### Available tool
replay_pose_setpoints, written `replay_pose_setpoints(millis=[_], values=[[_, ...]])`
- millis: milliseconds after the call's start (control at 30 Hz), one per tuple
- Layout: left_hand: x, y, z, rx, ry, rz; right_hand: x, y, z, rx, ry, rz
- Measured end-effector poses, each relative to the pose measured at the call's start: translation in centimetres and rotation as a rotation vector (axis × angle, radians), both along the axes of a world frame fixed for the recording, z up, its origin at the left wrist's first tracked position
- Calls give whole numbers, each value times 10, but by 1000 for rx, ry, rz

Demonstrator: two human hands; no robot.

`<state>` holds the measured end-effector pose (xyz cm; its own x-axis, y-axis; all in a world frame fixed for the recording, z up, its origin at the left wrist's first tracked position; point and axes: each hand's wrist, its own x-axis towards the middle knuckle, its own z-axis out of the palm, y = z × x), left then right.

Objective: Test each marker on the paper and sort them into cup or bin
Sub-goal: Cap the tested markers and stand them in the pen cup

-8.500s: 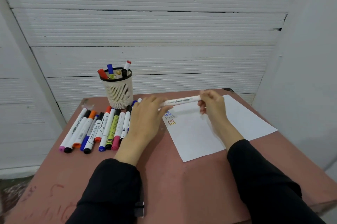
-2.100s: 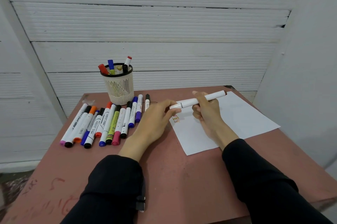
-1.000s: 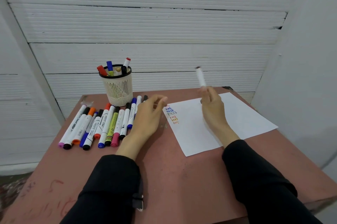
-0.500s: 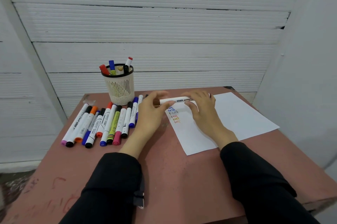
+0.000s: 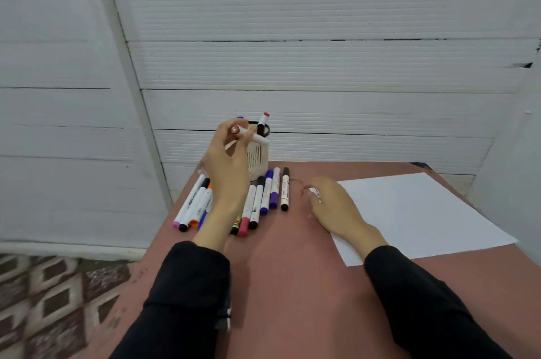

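Note:
My left hand (image 5: 231, 162) is raised in front of the white mesh cup (image 5: 258, 158) and grips a white marker (image 5: 254, 137) lying across the cup's black rim level. A red-capped marker (image 5: 264, 120) sticks up out of the cup. A row of several capped markers (image 5: 265, 197) lies on the table below the cup, partly hidden by my left wrist. My right hand (image 5: 335, 208) rests on the table at the left edge of the white paper (image 5: 415, 212), fingers loosely curled, holding nothing that I can see.
The reddish-brown table (image 5: 292, 294) stands against a white ribbed wall (image 5: 322, 66). A patterned tile floor (image 5: 44, 294) shows beyond the table's left edge. A white wall closes the right side. No bin is in view.
The white marker passed from my right hand to my left, which lifted it up to the cup. My right hand dropped onto the table by the paper. The view turned left.

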<state>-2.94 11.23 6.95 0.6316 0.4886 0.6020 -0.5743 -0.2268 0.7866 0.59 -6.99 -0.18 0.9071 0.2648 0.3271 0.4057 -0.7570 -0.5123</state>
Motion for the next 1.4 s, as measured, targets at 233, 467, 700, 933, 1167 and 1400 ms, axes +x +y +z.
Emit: replay_pose_setpoints(millis=[233,467,700,933,1167,1400], values=[[-1,39,24,43,-125,180,18,38,-12,-124,6,11],[51,45,20,281,132,139,19,33,-19,-109,-33,35],[93,49,6,730,504,208,22,32,-19,-141,-9,28],[71,32,-3,842,566,248,19,31,-16,-61,57,39],[29,5,-59,846,318,382,11,9,-9,-5,62,-123],[38,-17,-79,1253,555,397,-3,-29,-8,6,86,-265]])
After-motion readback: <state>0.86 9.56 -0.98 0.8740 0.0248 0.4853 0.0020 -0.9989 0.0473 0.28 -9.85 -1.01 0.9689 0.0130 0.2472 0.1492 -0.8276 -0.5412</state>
